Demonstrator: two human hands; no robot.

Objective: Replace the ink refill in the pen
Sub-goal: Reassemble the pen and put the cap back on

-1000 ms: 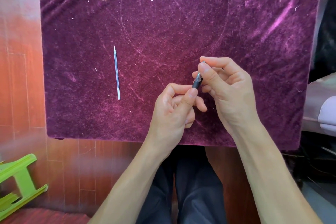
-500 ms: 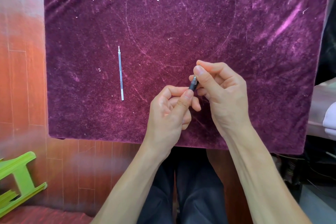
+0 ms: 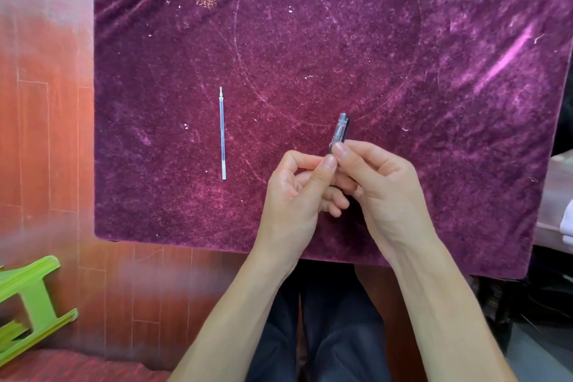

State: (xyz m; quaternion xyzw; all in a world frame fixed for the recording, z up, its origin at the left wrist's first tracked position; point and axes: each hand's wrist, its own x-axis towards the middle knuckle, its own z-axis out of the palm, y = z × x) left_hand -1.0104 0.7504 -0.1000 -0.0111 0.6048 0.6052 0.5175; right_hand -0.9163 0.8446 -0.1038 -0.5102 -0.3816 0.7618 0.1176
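Over the purple counter, both grips pinch the pen: left hand, right hand. Twist apart steadily; refill lies well left.

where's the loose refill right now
In the head view the refill lies flat on the purple cloth, left of centre, pointing away from the person. It sits apart from both hands, left of the left hand.

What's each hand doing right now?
Left hand: closed, pinching the pen near its lower end.
Right hand: closed around the same pen.
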